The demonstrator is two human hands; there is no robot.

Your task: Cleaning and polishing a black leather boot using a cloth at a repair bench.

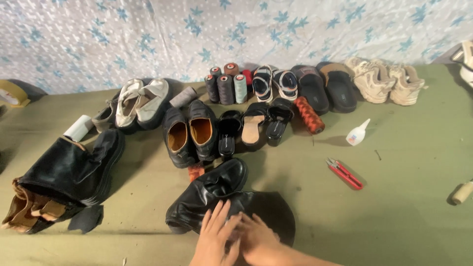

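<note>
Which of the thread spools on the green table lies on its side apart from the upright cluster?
The orange-red thread spool, lying tilted on the green table beside the black sandals; the dark, brown and pale spools stand upright together further back.

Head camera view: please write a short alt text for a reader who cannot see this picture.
Two bare hands, left hand and right hand, press on a black leather boot lying on a green table. Behind it stand rows of shoes, sandals and thread spools; red snips and a small glue bottle lie to the right.
</note>
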